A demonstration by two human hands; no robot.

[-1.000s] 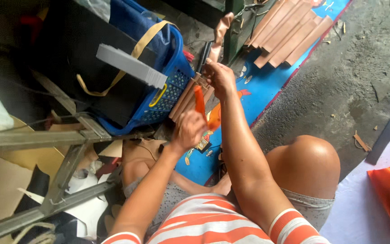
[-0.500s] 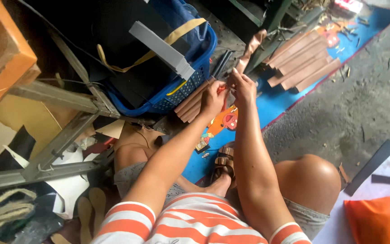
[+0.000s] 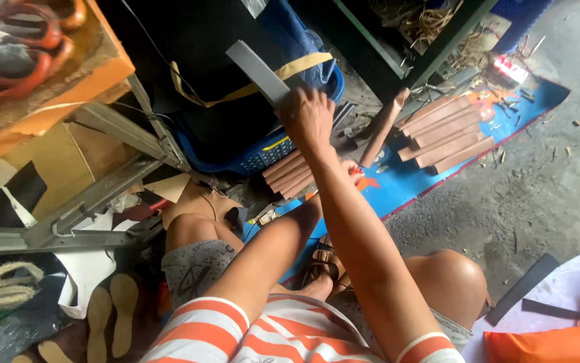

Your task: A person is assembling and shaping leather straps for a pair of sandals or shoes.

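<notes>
The right hand [image 3: 310, 117] was up at the blue basket [image 3: 263, 158], its fingers [image 3: 298, 107] closed round the lower end of a grey strip [image 3: 257, 64] that stuck out slantwise above them. The step in hand looked like the grasp itself. To free the strip would, I judged, call for a pull along its own slant, clear of the yellow band [image 3: 300, 65] just beyond the fingers. The left hand [image 3: 351, 169] lay below, mostly hidden behind the right forearm, so I could not tell whether it held anything, though something orange showed beside it. Tan strips [image 3: 288, 173] lay under the fingers, and more on the blue mat [image 3: 404, 185] off to their right. How deep the grey strip ran into the basket was hidden.
</notes>
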